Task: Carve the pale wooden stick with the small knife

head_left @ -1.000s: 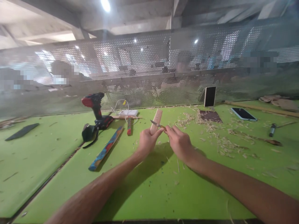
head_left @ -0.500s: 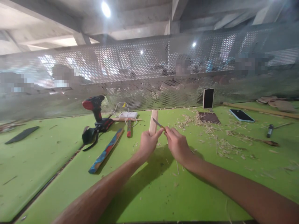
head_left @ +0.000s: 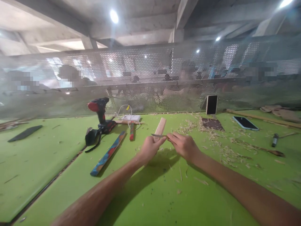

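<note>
My left hand (head_left: 149, 148) is closed around the lower end of a pale wooden stick (head_left: 160, 127), holding it tilted upward over the green table (head_left: 164, 194). My right hand (head_left: 184, 145) grips a small knife (head_left: 158, 136); its blade lies across the stick just above my left thumb. Both hands are close together above the table's middle.
A red and black cordless drill (head_left: 100, 121), a multicoloured flat stick (head_left: 108, 153), a short coloured stick (head_left: 132, 131) and a white charger with cable (head_left: 130, 118) lie to the left. Wood shavings (head_left: 218, 141), sandpaper (head_left: 213, 124), two phones (head_left: 245, 123) sit right. A perforated metal screen (head_left: 150, 78) backs the table.
The knife blade has gone from the stick's upper part back down to just above my left thumb, now lying flatter. The stick tilts a little more to the right. The view has shifted slightly.
</note>
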The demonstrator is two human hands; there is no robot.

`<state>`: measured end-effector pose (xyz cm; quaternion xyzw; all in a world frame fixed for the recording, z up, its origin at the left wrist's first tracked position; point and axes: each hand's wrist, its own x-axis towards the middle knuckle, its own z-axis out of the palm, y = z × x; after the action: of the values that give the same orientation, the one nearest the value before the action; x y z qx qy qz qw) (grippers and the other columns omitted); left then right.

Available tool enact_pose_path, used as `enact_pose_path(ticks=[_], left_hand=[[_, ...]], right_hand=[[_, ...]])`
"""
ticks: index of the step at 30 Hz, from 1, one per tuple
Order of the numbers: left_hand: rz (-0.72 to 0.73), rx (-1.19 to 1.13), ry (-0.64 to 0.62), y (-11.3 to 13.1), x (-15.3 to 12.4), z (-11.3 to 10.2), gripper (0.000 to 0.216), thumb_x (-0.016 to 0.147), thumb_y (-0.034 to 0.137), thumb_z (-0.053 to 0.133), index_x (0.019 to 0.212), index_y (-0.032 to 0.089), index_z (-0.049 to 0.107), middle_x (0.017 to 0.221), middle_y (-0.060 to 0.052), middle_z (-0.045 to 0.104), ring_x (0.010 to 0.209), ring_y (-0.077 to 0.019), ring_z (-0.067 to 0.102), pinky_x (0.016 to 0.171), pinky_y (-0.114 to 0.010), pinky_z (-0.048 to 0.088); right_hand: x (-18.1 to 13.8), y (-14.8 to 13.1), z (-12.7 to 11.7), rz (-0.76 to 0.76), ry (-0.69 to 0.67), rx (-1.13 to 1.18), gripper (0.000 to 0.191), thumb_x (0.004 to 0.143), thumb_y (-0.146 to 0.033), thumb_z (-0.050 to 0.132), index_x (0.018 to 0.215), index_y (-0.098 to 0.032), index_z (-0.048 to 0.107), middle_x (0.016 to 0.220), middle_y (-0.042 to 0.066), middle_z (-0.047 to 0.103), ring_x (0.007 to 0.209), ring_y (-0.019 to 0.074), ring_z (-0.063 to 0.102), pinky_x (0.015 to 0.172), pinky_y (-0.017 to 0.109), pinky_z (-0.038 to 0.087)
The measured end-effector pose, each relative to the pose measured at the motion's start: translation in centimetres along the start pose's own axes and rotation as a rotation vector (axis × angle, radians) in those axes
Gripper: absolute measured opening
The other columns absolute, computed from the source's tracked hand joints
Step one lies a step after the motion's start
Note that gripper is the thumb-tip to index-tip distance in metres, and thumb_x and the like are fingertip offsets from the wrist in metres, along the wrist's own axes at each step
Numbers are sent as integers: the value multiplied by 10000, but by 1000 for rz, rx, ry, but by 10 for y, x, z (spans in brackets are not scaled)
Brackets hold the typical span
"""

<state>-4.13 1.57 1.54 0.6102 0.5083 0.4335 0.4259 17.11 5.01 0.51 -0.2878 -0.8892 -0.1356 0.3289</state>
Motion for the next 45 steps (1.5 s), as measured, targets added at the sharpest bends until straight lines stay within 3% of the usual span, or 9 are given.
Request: enact_pose_path(ticks=[4,8,16,22,30,36,45], left_hand=[[-50,-52,-116,-1,-4,-2,612,852,774,744,653,218,583,489,77,451,396,-86,360,400,-248,293],[-49,-95,-161,-9,0,-4,592,870,738,756,645,227,560,499,76,461,392,-84,373,392,-238,307],[-29,-23,-93,-13,0,0,554,953,699,679,707,204,630,505,64,482,388,-98,390,381,-241,321],[-40,28,-84,-8,-2,1,582,965,671,668,603,235,539,478,56,464,389,-103,399,401,-248,323],[75,88,-15,-10,0,3,609,966,681,675,585,228,533,502,72,383,438,-89,299,455,-257,174],[46,88,12,-3,-2,6,580,957,658,689,597,242,505,524,71,387,468,-99,297,473,-270,182],[-1,99,41,0,-3,6,598,930,712,703,623,241,500,544,66,423,475,-104,323,471,-263,220]], right_hand=[[-4,-1,3,-14,-36,61,381,1172,-193,456,1314,-135,805,921,90,808,570,121,653,470,231,539],[-7,-5,6,22,-36,64,425,1181,-195,405,1295,-98,803,929,111,808,554,117,634,458,231,525],[-6,0,7,43,-88,83,394,1169,-184,429,1315,-123,789,923,101,806,568,138,642,469,257,504],[-6,0,7,23,-64,91,371,1168,-193,459,1306,-152,801,906,83,806,584,139,665,484,250,535],[-5,-2,4,-9,-28,-44,357,1157,-171,477,1267,-112,812,793,59,753,495,107,579,430,221,447],[-7,-6,2,20,-49,-55,414,1169,-172,413,1249,-112,814,802,69,753,470,99,510,411,226,379],[-7,-15,4,89,-68,-81,397,1155,-135,438,1265,-142,819,868,83,795,462,91,544,396,209,404]])
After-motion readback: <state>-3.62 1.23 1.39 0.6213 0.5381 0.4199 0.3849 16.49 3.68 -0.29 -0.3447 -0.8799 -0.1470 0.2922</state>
